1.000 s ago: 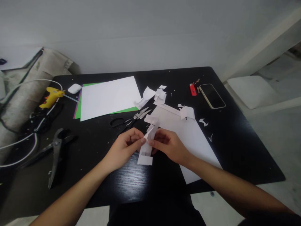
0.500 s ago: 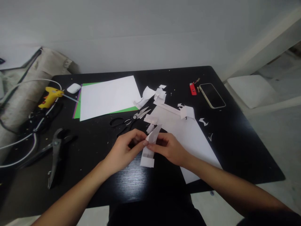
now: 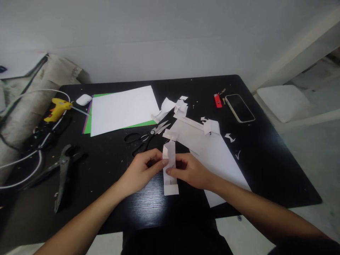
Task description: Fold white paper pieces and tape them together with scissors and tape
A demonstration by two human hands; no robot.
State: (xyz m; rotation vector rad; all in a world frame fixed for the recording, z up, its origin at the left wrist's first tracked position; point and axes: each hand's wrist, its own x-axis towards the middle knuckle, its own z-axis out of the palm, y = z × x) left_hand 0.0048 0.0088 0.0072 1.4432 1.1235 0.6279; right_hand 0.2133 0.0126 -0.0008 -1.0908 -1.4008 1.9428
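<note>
Here the hands — left hand (image 3: 143,170), right hand (image 3: 190,171) — pinch the paper strip (image 3: 170,170) upright between them.

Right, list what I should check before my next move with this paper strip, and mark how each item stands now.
1. Grip of the left hand on the paper strip: ok, fingertips closed on its left edge.
2. Grip of the right hand: ok, closed on the strip's right edge.
3. Strip's lower end clear of the table: cannot tell from this view.
4. The scissors out of the way: ok, lying untouched beyond the hands.
5. The glue gun away from the strip: ok, at the far left.
</note>
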